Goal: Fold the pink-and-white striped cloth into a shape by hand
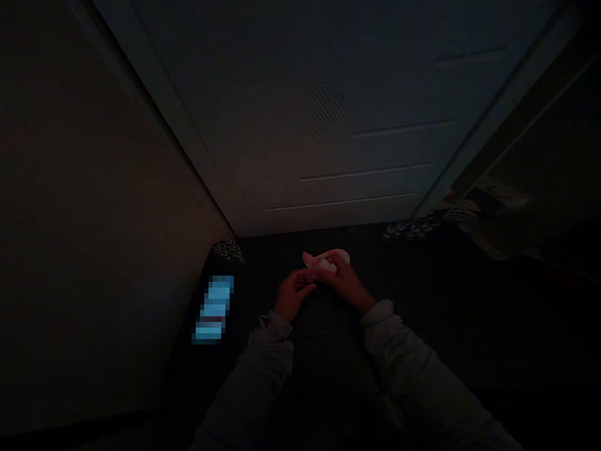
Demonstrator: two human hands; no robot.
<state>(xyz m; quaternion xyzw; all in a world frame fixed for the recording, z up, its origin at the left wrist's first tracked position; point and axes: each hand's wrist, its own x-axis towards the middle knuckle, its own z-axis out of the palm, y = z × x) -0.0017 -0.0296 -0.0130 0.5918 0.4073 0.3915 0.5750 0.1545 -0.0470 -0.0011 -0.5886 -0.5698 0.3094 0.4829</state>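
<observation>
Rising behind everything, a pale panel (375, 81) with raised hearts and grooves faces you, a wall (94, 219) beside it on your left. Below spreads the dark tabletop (323, 357), hard to read in this dim light. Your two sleeved forearms reach in over it, and the jumble of things (500, 197) at the far right is too dark to sort out.

Your right hand (347, 282) has its grip bent inward, thumb and fingers pinching a pale piece. Your left hand (290, 294) comes up just beside it, fingers curled; you seem to touch the near edge, but whether that grip pinches anything I cannot tell.

A phone (215, 310) glows, blurred, near the left edge, with shiny rings (228, 250) beyond it and more rings (409, 228) at the back right. The pink thing (342, 255) is at your fingertips, between you and the panel; the pale piece (328, 267) lies against it. I'd judge your handwork partway: both pieces are together in hand, neither let go, and nothing shows it finished.
</observation>
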